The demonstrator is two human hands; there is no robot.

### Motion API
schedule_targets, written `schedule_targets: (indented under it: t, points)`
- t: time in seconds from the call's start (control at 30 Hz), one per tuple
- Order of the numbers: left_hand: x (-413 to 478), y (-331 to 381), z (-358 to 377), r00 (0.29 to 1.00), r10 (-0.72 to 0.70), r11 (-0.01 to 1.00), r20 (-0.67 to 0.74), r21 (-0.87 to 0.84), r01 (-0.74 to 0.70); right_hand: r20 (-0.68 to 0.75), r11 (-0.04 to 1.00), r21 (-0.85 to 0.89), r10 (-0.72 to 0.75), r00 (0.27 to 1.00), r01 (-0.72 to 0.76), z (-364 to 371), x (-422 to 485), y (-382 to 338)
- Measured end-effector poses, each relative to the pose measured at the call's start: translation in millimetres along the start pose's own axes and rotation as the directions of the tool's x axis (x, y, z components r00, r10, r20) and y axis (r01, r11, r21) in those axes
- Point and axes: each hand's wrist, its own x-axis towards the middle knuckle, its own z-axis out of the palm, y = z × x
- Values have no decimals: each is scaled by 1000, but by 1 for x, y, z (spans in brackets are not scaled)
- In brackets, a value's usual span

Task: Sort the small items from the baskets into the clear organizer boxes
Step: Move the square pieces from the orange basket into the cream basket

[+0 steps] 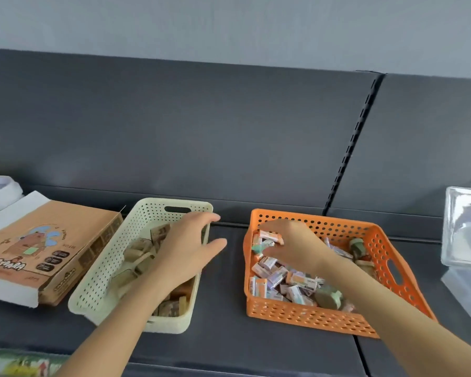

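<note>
Reaching into the orange basket (310, 315), the right grip (295, 244) pinches a small box (269, 236); the left grip (185, 248) hangs spread, empty, over the cream basket (101, 268)

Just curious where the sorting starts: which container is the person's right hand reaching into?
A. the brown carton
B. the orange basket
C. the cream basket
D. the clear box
B: the right hand is down among the small boxes in the orange basket, while the left hand is over the cream basket.
</note>
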Motion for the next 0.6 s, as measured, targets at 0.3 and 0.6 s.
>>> schedule_targets:
  t: [0.3,0.6]
  points:
    - [22,72,76,880,310,947,361,-32,-320,-163,977,-14,207,965,-212,-34,-59,83]
    - [61,114,154,573,446,801,688,-20,-599,-202,954,138,290,935,-266,-42,-96,119]
